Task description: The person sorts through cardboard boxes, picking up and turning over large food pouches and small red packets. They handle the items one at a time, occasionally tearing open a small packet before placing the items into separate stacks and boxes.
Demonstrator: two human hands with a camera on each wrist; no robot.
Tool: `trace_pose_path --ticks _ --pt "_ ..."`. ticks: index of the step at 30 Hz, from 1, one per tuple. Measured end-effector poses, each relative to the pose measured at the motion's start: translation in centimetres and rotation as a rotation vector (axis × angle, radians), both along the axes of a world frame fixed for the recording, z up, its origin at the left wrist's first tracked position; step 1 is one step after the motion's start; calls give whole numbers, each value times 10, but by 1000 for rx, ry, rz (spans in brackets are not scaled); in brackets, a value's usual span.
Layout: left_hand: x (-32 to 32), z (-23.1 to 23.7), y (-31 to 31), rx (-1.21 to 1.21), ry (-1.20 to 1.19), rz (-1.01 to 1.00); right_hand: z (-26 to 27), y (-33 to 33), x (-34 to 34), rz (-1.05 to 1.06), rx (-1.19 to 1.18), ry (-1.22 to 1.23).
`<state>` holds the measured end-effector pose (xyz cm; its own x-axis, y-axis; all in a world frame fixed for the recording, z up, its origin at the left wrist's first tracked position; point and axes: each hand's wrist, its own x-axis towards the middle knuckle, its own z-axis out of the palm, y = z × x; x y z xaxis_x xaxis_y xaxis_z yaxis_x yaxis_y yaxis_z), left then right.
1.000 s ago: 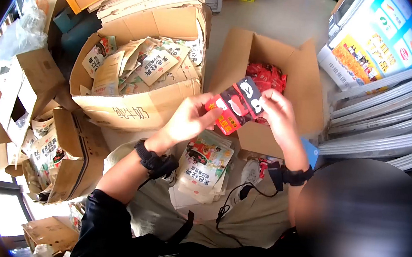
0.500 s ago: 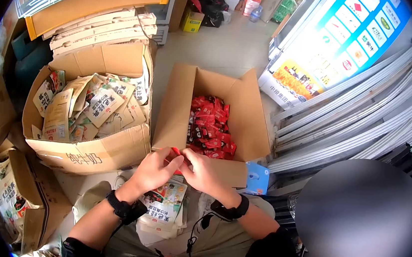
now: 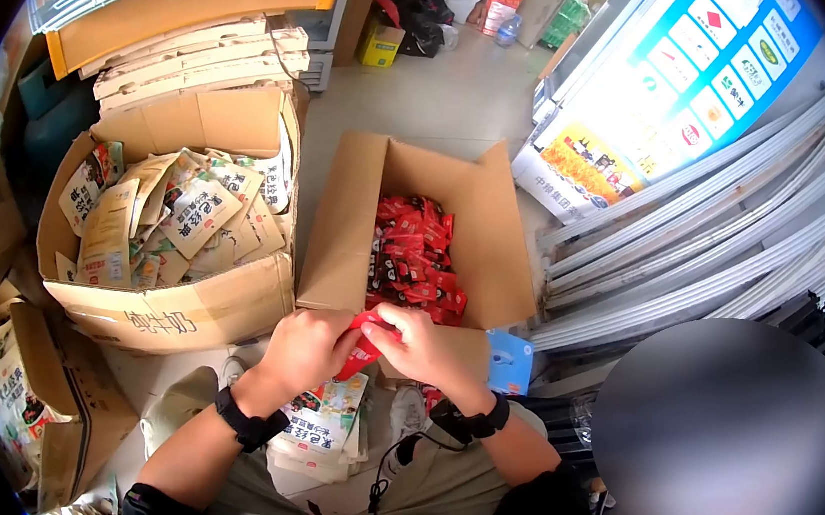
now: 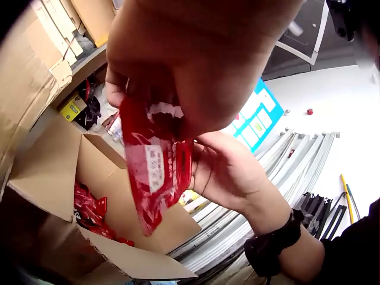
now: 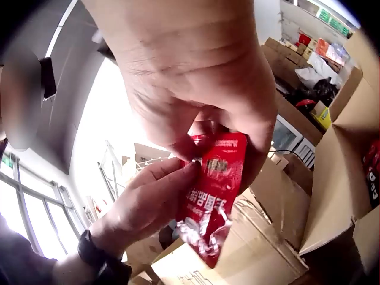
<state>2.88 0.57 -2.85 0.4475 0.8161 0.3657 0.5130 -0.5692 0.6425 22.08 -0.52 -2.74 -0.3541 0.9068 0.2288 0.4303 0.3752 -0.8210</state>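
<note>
Both hands pinch one red food packet (image 3: pixel 359 357) along its upper edge, low in front of the box of red packets. My left hand (image 3: pixel 306 347) grips it from the left and my right hand (image 3: pixel 414 341) from the right, the two close together. Seen from the right wrist, the packet (image 5: pixel 211 199) hangs down with white printing on it, its lower end creased and shiny. In the left wrist view the packet (image 4: pixel 155 169) shows a pale label, and the fingers cover its top. Below the hands lies a stack of cream printed pouches (image 3: pixel 319 429) on the floor.
An opened carton (image 3: pixel 340 230) with many red packets (image 3: pixel 412 258) stands ahead. To its left is a larger carton (image 3: pixel 226 313) full of cream pouches (image 3: pixel 198 213); another carton (image 3: pixel 97 436) sits nearer. White rails (image 3: pixel 675 245) lean at right beside a fridge (image 3: pixel 671 94).
The red packet, first held flat and spread between both hands, is now turned downward with the hands close together at its top. The head view has shifted, and the hands sit lower.
</note>
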Motion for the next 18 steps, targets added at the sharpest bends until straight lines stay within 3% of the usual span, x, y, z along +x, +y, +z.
trace_pose_path --ticks 3,10,14,18 --pt "-4 -3 -2 -23 118 -99 -5 -5 -1 -78 4 -229" --pt "-6 -1 0 -146 53 -191 8 -3 2 60 -81 -223" --pt "-6 5 6 -210 -156 -214 16 -5 -6 15 97 18" --pt "-9 3 6 -149 -142 -316 10 -3 -3 9 -140 59"
